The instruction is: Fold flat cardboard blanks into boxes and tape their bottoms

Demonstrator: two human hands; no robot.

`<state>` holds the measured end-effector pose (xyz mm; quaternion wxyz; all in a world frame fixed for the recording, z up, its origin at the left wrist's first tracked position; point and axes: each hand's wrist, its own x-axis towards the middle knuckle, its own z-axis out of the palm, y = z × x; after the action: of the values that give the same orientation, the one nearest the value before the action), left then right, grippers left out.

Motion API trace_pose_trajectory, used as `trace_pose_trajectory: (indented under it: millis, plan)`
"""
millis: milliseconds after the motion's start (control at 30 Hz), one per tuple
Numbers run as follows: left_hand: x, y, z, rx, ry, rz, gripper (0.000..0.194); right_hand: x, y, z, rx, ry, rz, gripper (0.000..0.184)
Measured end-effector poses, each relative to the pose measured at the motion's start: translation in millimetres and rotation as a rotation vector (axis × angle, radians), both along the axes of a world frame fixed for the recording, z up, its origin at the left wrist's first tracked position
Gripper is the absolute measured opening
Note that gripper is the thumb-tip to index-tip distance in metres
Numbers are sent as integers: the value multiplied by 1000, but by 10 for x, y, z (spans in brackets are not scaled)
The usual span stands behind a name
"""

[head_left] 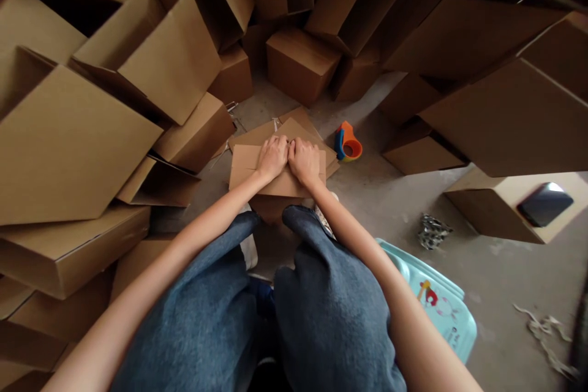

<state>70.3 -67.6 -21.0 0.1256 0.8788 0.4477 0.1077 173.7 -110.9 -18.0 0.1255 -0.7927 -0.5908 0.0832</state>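
A small brown cardboard box (243, 165) stands on the floor in front of my knees, with its flaps at the top. My left hand (274, 156) and my right hand (303, 161) meet side by side over its middle. Both have their fingers bent down over the cardboard of the flaps, and the fingertips are partly hidden. Behind the box, flat cardboard pieces (301, 117) lie at angles on the floor. An orange and blue plastic tape dispenser (348, 142) with a round opening rests to the right of them.
Cardboard boxes (169, 55) are piled at the left, back and right (505, 116). A dark phone-like object (546, 204) lies on a box at right. Beside my right leg is a light-blue plastic stool (452, 318). A crumpled shiny piece (434, 231) and string (544, 331) lie on the floor.
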Motion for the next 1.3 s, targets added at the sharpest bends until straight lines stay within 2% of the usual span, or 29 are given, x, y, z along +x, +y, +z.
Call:
trace_pose_trajectory:
  millis: [133,300,600,700,800,967,1133,1300]
  plan:
    - [-3,14,-20,-5,-36,-40,40,1,-2,-16,17,-10,1,37]
    - [-8,41,-41,-36,-59,-9,44,-5,2,-28,22,1,1,35]
    - [-15,20,-27,-71,-87,23,33,11,-34,-55,73,31,-72,34]
    - [-23,-51,23,-18,-132,51,36,31,-40,-64,67,25,-78,35]
    - [-25,-226,80,34,-124,79,45,50,-40,-67,75,34,-89,35]
    - [-51,-513,75,-44,12,24,60,47,-46,-62,67,52,-80,36]
    - [-93,-510,-5,-50,20,9,62,21,-35,-76,85,55,-61,36]
    - [-115,-480,-11,-52,32,-8,62,9,-11,-86,75,43,-61,34]
